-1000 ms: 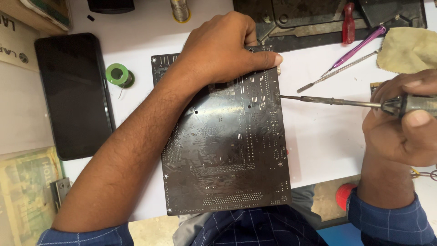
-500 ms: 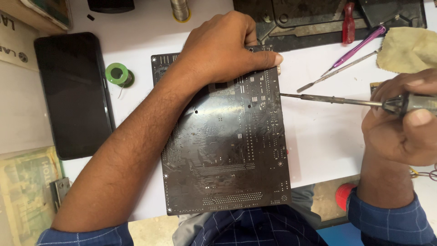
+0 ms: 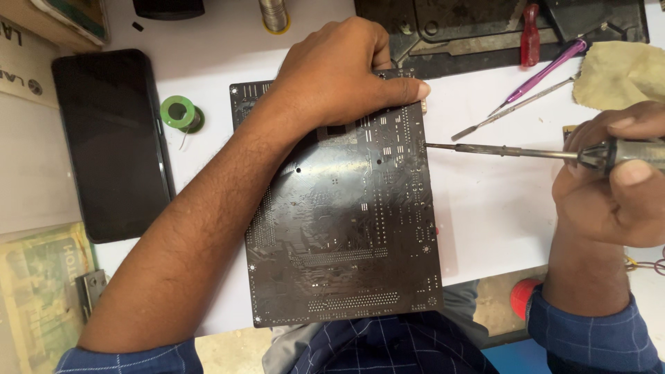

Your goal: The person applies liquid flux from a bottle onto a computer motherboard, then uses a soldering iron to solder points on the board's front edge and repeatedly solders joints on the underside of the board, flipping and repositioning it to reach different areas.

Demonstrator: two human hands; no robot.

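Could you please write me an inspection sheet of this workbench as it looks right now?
Surface: white tabletop, partly covered by tools and parts.
Job's things: dark circuit board lying flat, solder side up; soldering iron with its tip at the board's right edge.
Clutter: green solder spool, black tablet, purple screwdriver, red screwdriver, metal pry tool, yellow cloth, dark metal tray.
Hands: left hand presses on the board's top edge; right hand grips the iron's handle.
Cables: thin wires at the right edge, ends hidden.
Surroundings: cardboard boxes on the left; person's blue checked shirt below.
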